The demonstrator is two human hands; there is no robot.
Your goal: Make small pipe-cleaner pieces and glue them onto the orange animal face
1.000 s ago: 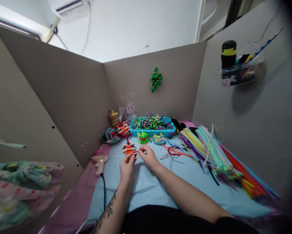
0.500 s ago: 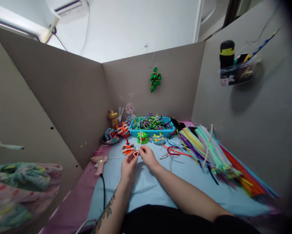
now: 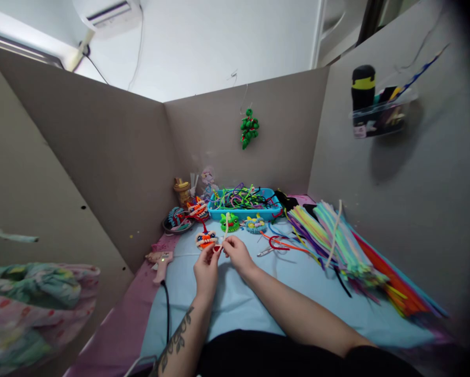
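My left hand (image 3: 206, 266) pinches a small red piece edged in white pipe cleaner (image 3: 216, 248) between thumb and fingers. Close beside it on the right, my right hand (image 3: 237, 252) is closed on the white pipe cleaner (image 3: 227, 224), whose free end sticks up above the fingers. Just behind my left hand sits an orange and white pipe-cleaner lion head (image 3: 205, 240). A green one (image 3: 230, 222) and a blue and yellow one (image 3: 256, 224) stand farther back.
A blue tray (image 3: 243, 213) of loose pipe cleaners stands at the back. On the left lie a pink glue gun (image 3: 163, 266) and a dark bowl (image 3: 178, 228). Rightward are pliers (image 3: 267, 251) and bundled pipe cleaners (image 3: 343, 241). Grey panels (image 3: 211, 131) enclose the table.
My left hand has tilted the red and white piece, so less of its face shows. My right hand has shifted slightly left, and the white pipe cleaner still points up.
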